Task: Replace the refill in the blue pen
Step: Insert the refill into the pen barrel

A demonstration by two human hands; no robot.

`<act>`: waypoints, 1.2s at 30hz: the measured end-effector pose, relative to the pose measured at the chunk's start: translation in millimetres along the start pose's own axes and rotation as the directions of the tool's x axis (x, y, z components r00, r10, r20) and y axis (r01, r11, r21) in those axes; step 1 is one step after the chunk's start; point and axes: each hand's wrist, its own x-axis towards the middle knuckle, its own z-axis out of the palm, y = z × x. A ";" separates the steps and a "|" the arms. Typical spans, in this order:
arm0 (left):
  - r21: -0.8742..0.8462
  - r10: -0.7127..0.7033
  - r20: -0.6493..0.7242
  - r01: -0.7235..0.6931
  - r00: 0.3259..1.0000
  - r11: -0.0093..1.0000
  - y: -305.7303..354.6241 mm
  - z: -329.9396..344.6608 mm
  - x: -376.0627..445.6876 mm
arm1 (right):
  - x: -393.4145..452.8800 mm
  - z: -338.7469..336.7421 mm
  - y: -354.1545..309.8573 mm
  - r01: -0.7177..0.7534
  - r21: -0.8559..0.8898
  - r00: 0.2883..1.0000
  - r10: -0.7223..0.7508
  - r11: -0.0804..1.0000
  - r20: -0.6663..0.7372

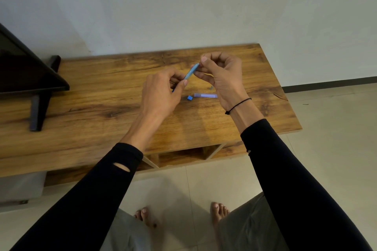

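The blue pen barrel [190, 71] is held slanted above the wooden table [102, 91]. My left hand [163, 91] pinches its lower part, and a dark tip sticks out below the fingers. My right hand [220, 75] grips the barrel's upper end with fingertips. On the table below lie a small blue cap piece [190, 98], a pale violet transparent tube [205, 95] and a tiny metal part [211, 87]. The refill itself is not plainly visible.
A black screen on a dark stand [38, 96] occupies the table's left side. The table's right end [293, 116] drops to a tiled floor. Open shelf compartments [183, 157] sit under the top. My bare feet are below.
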 end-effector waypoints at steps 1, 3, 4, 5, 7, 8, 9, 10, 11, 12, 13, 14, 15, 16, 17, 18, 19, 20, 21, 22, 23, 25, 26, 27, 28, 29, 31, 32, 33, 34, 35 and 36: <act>0.001 -0.002 0.000 0.002 1.000 1.000 0.3 -0.1 0.0 | 0.3 -0.4 1.1 0.007 -0.003 1.000 -0.007 1.000 0.008; -0.005 0.000 -0.003 0.000 1.000 1.000 0.8 0.2 0.4 | 0.9 -1.3 3.1 0.024 -0.012 0.999 -0.023 1.000 0.026; -0.011 0.000 -0.005 0.000 1.000 1.000 1.2 0.3 0.5 | 0.7 -1.8 3.7 0.030 -0.018 0.999 -0.030 0.999 0.033; -0.017 -0.002 -0.007 0.002 1.000 1.000 1.4 0.3 0.5 | 0.7 -2.5 4.1 0.035 -0.020 0.999 -0.034 0.999 0.038; -0.028 -0.007 -0.011 0.007 1.000 1.000 1.4 -0.1 0.7 | 0.2 -3.3 4.4 0.040 -0.013 0.998 -0.039 0.999 0.050; -0.034 -0.009 -0.013 0.009 1.000 0.999 0.9 -0.2 0.9 | -0.6 -3.3 3.8 0.042 -0.010 0.998 -0.042 0.999 0.057; -0.043 -0.014 -0.015 0.014 1.000 0.999 0.4 -0.4 1.2 | -1.3 -3.4 3.0 0.044 -0.009 0.997 -0.043 0.999 0.062; -0.056 -0.022 -0.018 0.021 1.000 0.998 -0.2 -0.7 1.8 | -1.5 -3.7 2.3 0.044 -0.016 0.997 -0.043 0.999 0.065; -0.074 -0.030 -0.022 0.028 0.999 0.997 -0.6 -1.5 2.3 | -1.4 -4.2 1.4 0.049 -0.048 0.997 -0.046 0.998 0.064; -0.093 -0.037 -0.030 0.035 0.999 0.995 -1.4 -1.9 3.3 | -0.5 -5.2 0.8 0.066 -0.125 0.996 -0.058 0.990 0.060; -0.113 -0.045 -0.039 0.041 0.998 0.993 -2.7 -2.4 4.3 | 0.9 -6.9 0.9 0.101 -0.258 0.994 -0.088 0.961 0.063; -0.132 -0.055 -0.047 0.049 0.997 0.990 -4.5 -2.5 5.4 | 2.8 -9.6 2.0 0.151 -0.427 0.988 -0.127 0.892 0.085; -0.147 -0.066 -0.051 0.058 0.997 0.988 -6.0 -2.9 6.1 | 4.2 -13.0 3.1 0.203 -0.584 0.979 -0.159 0.786 0.127; -0.157 -0.072 -0.052 0.063 0.996 0.986 -7.1 -3.1 6.6 | 5.3 -16.8 4.3 0.249 -0.696 0.969 -0.176 0.673 0.175; -0.164 -0.074 -0.052 0.065 0.996 0.984 -7.9 -3.3 6.9 | 5.7 -20.9 5.0 0.281 -0.766 0.960 -0.180 0.578 0.217; -0.166 -0.076 -0.049 0.067 0.996 0.984 -8.4 -3.2 7.0 | 6.2 -25.0 5.6 0.300 -0.809 0.954 -0.173 0.505 0.246; -0.165 -0.079 -0.043 0.071 0.996 0.984 -8.3 -3.2 6.9 | 6.4 -29.1 6.1 0.310 -0.844 0.951 -0.162 0.439 0.265; -0.161 -0.083 -0.035 0.076 0.996 0.984 -8.0 -3.2 6.7 | 6.8 -33.0 6.6 0.313 -0.874 0.949 -0.150 0.371 0.276; -0.160 -0.083 -0.029 0.077 0.996 0.984 -7.8 -3.1 6.6 | 7.2 -36.6 7.0 0.315 -0.900 0.948 -0.138 0.302 0.285; -0.159 -0.079 -0.025 0.074 0.997 0.985 -7.6 -3.0 6.5 | 7.9 -40.2 7.5 0.316 -0.916 0.948 -0.126 0.247 0.294; -0.157 -0.075 -0.022 0.071 0.997 0.985 -7.3 -3.1 6.4 | 9.0 -44.1 8.0 0.317 -0.924 0.947 -0.117 0.216 0.298; -0.152 -0.066 -0.018 0.062 0.998 0.986 -7.0 -3.0 6.3 | 11.9 -51.8 9.1 0.306 -0.931 0.951 -0.105 0.200 0.291; -0.148 -0.062 -0.016 0.058 0.998 0.987 -7.2 -3.0 6.3 | 13.1 -54.7 10.2 0.296 -0.935 0.955 -0.091 0.196 0.284; -0.144 -0.060 -0.013 0.057 0.998 0.988 -7.2 -3.0 6.3 | 13.8 -56.5 11.5 0.285 -0.940 0.958 -0.069 0.186 0.277; -0.140 -0.058 -0.010 0.056 0.998 0.988 -7.2 -2.9 6.3 | 14.3 -57.3 13.1 0.276 -0.946 0.961 -0.041 0.172 0.273; -0.138 -0.056 -0.008 0.055 0.998 0.989 -7.0 -3.0 6.3 | 14.0 -57.2 15.3 0.272 -0.949 0.962 -0.016 0.161 0.273; -0.134 -0.050 -0.007 0.049 0.999 0.990 -6.4 -3.1 6.2 | 12.6 -56.3 19.5 0.283 -0.949 0.958 0.004 0.142 0.286; -0.130 -0.047 -0.005 0.046 0.999 0.990 -6.1 -2.9 6.2 | 12.2 -56.0 21.3 0.296 -0.946 0.954 -0.004 0.131 0.298; -0.128 -0.044 -0.002 0.043 0.999 0.991 -6.1 -3.1 6.0 | 11.8 -55.9 22.2 0.312 -0.942 0.950 -0.016 0.124 0.312; -0.124 -0.043 0.000 0.042 0.999 0.991 -6.2 -3.1 5.8 | 11.1 -55.6 22.5 0.323 -0.940 0.946 -0.027 0.112 0.322; -0.120 -0.042 0.002 0.042 0.999 0.992 -6.2 -3.3 5.6 | 10.6 -55.8 22.9 0.329 -0.939 0.944 -0.039 0.098 0.327; -0.114 -0.041 0.006 0.042 0.999 0.993 -6.5 -3.7 5.6 | 10.2 -56.3 23.1 0.323 -0.943 0.946 -0.040 0.077 0.321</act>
